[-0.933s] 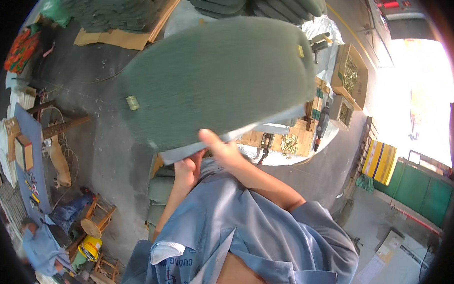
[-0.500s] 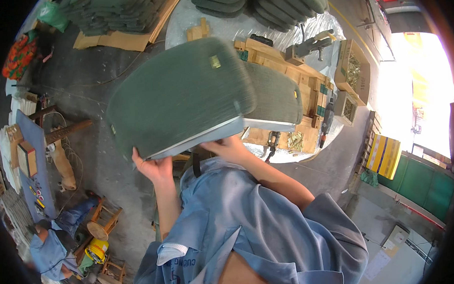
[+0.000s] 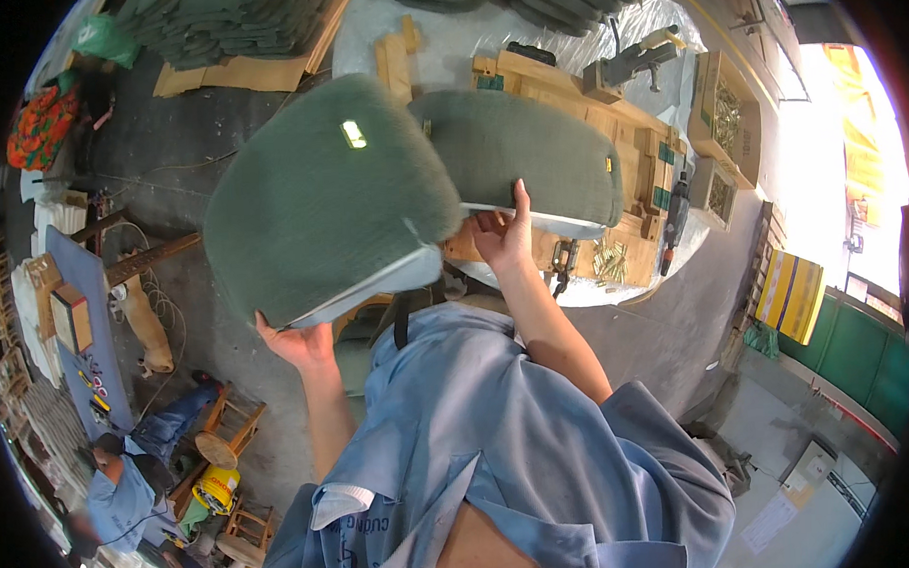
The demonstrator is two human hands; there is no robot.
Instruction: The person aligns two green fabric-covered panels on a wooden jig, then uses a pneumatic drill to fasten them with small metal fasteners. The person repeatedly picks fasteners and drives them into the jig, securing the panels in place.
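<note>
A thick dark green cushion [image 3: 317,204] with a pale underside and a shiny yellowish tab tilts in front of me at the left. My left hand [image 3: 301,341] is closed on its near left corner, thumb on the edge. Beside it, a second green cushion [image 3: 530,151] lies on a wooden jig [image 3: 553,80]. My right hand [image 3: 506,237] is closed at that cushion's near edge, with the thumb up on the fabric and the fingers bent below the rim. The first cushion overlaps the second one's left end.
Brass-coloured pieces [image 3: 610,262] lie on the jig near a black power screwdriver [image 3: 675,221]. A metal clamp [image 3: 632,67] stands at its far right. Open cartons [image 3: 726,124] sit beyond. Stacked green pads [image 3: 235,31] are at the far left. A person [image 3: 127,496] sits at the lower left.
My right hand has left the first cushion's underside and moved right to the second cushion's near edge. The first cushion has shifted left in my left hand, uncovering more of the second.
</note>
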